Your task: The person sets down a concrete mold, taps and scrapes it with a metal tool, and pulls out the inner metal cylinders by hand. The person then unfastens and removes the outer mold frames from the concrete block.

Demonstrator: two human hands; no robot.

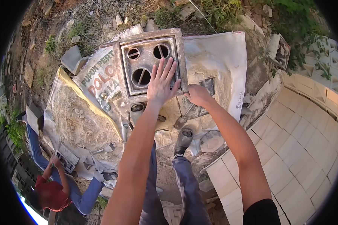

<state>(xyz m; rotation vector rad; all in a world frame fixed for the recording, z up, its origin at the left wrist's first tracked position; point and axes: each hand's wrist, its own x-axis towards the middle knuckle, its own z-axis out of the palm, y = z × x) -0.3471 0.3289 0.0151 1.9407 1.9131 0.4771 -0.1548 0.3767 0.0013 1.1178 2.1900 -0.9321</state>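
A square mould [184, 63] with a thick, worn frame and three round holes, each crossed by a bar, is in front of me. My left hand [161, 83] lies flat on its face with fingers spread, beside the lower and upper right holes. My right hand [199, 95] is closed at the frame's lower right corner, its fingertips partly hidden. Below the mould, the sacks [236, 75] carry pale powder, and a dark flat tool [207, 87] lies on the powder behind my right hand.
At the lower left a person in a red shirt [54, 193] sits with hands on another mould [67, 157]. Stacked pale tiles [289, 142] fill the right side. A powder heap [75, 120] lies left. Stone slabs [70, 58] and plants [225, 11] stand beyond.
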